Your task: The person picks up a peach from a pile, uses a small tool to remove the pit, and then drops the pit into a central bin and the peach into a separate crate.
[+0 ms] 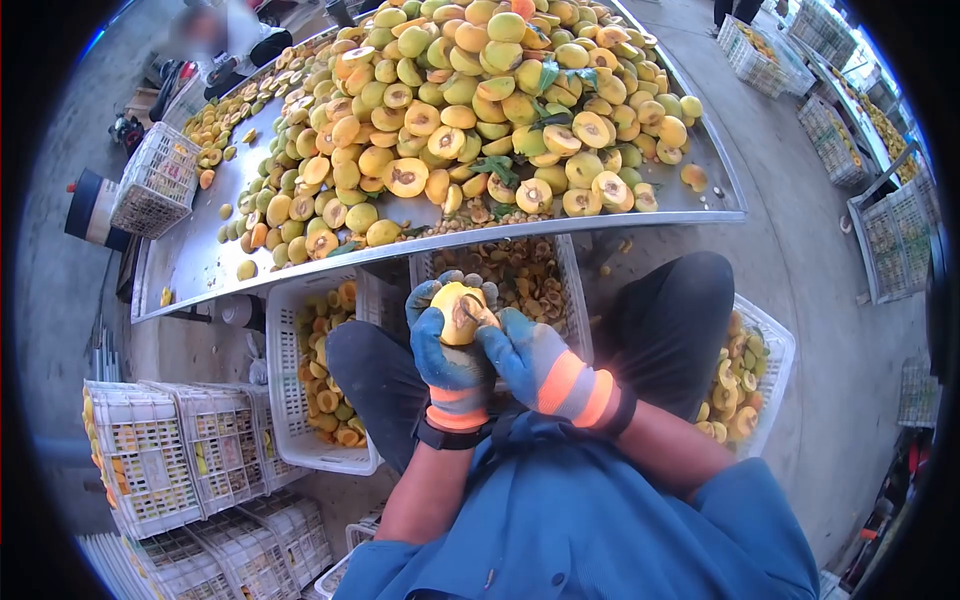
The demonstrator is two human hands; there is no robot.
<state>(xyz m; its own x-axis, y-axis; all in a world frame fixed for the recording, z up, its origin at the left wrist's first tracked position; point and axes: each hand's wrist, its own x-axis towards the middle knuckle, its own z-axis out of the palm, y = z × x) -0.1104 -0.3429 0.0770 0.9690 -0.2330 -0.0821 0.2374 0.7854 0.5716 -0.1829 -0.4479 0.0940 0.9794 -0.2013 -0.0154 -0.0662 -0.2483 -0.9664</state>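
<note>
Fingers [422, 305] of the left hand [452, 365], at 8 o'clock, and the right hand [535, 365], at 4 o'clock, closed round the yellow fruit [458, 312] above a basket [573, 295]; it seemed light, soft, slippery, best cupped by its sides.

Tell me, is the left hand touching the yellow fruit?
Touching. The head view shows the gloved left hand wrapped around the yellow fruit, with no gap.
</note>
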